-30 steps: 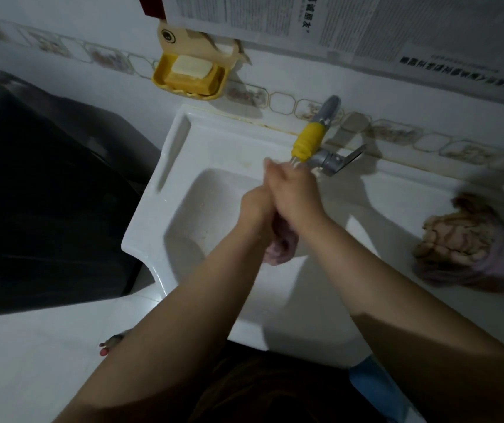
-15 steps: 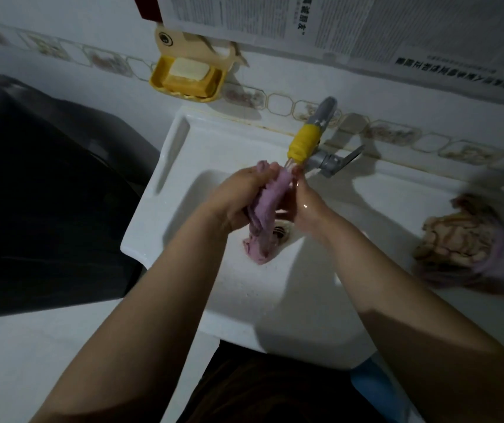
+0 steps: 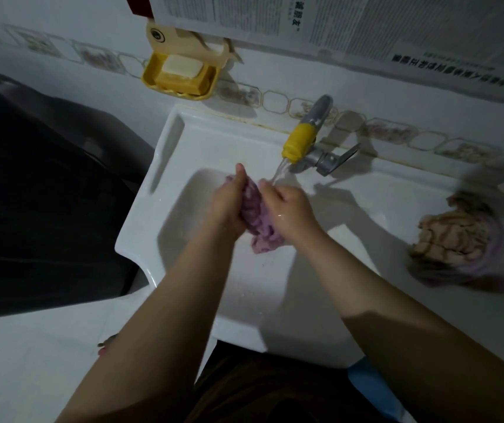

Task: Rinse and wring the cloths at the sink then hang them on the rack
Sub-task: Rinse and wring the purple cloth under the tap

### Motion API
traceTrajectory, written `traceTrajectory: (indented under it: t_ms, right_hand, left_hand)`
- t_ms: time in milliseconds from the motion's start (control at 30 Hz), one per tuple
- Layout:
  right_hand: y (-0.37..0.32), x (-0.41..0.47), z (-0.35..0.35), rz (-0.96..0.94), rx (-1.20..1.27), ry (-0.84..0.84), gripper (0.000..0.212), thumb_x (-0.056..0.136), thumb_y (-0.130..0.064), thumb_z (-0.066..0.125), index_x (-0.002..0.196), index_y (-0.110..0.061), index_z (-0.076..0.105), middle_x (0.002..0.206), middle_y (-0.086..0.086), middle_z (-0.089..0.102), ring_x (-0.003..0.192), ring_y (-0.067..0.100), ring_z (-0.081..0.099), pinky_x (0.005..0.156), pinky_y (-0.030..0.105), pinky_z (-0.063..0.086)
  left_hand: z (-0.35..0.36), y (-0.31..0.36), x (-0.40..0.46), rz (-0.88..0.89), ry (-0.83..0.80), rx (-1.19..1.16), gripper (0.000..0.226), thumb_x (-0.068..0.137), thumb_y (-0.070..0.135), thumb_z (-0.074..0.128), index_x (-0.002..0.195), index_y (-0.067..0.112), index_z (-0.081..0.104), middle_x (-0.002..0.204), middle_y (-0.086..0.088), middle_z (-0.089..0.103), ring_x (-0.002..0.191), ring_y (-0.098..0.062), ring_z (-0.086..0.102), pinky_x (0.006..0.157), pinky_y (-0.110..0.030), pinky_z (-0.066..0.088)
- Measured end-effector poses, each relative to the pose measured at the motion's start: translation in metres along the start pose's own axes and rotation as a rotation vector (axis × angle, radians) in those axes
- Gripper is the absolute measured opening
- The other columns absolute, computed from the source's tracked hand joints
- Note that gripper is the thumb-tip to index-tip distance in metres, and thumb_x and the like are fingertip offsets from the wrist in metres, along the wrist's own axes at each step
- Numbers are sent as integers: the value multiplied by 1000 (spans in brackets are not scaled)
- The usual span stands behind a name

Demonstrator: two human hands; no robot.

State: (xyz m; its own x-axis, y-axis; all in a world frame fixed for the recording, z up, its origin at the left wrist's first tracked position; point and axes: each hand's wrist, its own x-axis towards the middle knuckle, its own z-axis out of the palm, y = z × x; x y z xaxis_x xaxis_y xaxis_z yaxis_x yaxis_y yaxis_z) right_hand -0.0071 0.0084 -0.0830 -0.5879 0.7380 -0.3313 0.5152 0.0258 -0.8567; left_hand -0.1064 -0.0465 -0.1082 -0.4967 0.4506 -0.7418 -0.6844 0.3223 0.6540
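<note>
Cloth in hand: the purple cloth (image 3: 258,221) is bunched between both hands over the sink (image 3: 165,215), beside the tap (image 3: 298,145) stream.
Left hand (image 3: 226,206): fingers curled round the cloth's left side.
Right hand (image 3: 290,209): fingers wrapped on its right side.
Splash risk: the running water probably sprays off the knuckles onto the desk (image 3: 397,300).
Drop risk: a wet bundle may slip into the basin.
Waiting pile: the striped cloth (image 3: 458,239) lies on the desk near the edge; a stray elbow could knock it off.

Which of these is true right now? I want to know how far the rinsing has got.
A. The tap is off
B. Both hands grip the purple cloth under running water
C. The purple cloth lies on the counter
B: the left hand and right hand grip the purple cloth while water runs from the tap.
</note>
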Motion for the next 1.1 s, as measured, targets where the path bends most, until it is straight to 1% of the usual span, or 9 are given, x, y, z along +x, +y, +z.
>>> traceTrajectory:
  t_ms: [167, 300, 433, 533, 633, 700, 767, 900, 1100]
  right_hand:
    - [-6, 21, -4, 49, -32, 178, 45, 97, -34, 44, 56, -16, 52, 65, 7, 62, 77, 31, 63, 70, 39, 48]
    - [-12, 0, 11, -124, -262, 117, 48, 100, -39, 35, 79, -9, 66, 80, 13, 67, 77, 27, 59, 66, 31, 38]
    - [-7, 25, -10, 32, -128, 189, 36, 98, -31, 42, 70, -15, 58, 80, 16, 66, 77, 28, 61, 71, 39, 47]
    - [-3, 23, -12, 73, 50, 20, 42, 101, -33, 39, 69, -14, 57, 85, 16, 65, 84, 26, 61, 87, 46, 47]
    - [18, 10, -3, 213, -34, -292, 66, 94, -59, 34, 109, -2, 63, 112, 21, 64, 108, 34, 59, 101, 46, 41]
    - [37, 7, -6, 300, 8, -469, 71, 76, -69, 60, 112, -7, 62, 101, 20, 68, 96, 37, 65, 92, 55, 47]
    - [47, 10, -11, 231, -60, -548, 52, 74, -50, 75, 107, -11, 65, 94, 14, 72, 86, 32, 69, 83, 49, 53]
    - [48, 22, -23, 124, -18, -349, 30, 88, -27, 66, 104, -2, 66, 104, 15, 69, 90, 18, 59, 83, 32, 45]
    - [24, 18, -34, 203, 443, -63, 21, 93, -26, 56, 85, -15, 73, 87, 6, 74, 87, 22, 69, 81, 35, 53]
  left_hand:
    - [39, -13, -14, -53, -31, -81, 48, 91, 54, 52, 74, 10, 63, 59, -11, 60, 59, -27, 61, 57, -33, 52]
    - [27, -6, -3, -38, -51, -185, 45, 99, 40, 43, 105, -1, 61, 96, -19, 66, 102, -31, 64, 77, -29, 56]
    - [38, -5, -30, -163, -293, -216, 44, 98, 48, 42, 87, 11, 63, 73, -5, 67, 71, -16, 66, 73, -28, 51]
    - [28, 20, -33, -113, -403, -274, 57, 98, 53, 36, 65, 12, 58, 55, -6, 62, 55, -18, 65, 60, -24, 54]
    - [3, 51, -23, -14, -378, -389, 47, 90, 47, 55, 56, 17, 41, 51, -1, 44, 50, -13, 52, 55, -24, 45]
    - [-11, 58, -18, 13, -300, -325, 38, 89, 35, 61, 62, 15, 43, 61, -4, 41, 60, -15, 51, 64, -29, 46]
    - [-21, 56, -17, 40, -267, -331, 27, 95, 20, 55, 70, 12, 50, 66, -4, 47, 64, -15, 54, 73, -32, 48]
    - [-37, 53, -18, 127, -291, -428, 15, 97, 4, 44, 93, 6, 57, 80, -7, 65, 77, -18, 65, 86, -36, 54]
    - [-44, 31, -4, 244, 69, 331, 25, 101, 13, 44, 81, 14, 58, 77, -6, 61, 63, -14, 65, 53, -28, 57]
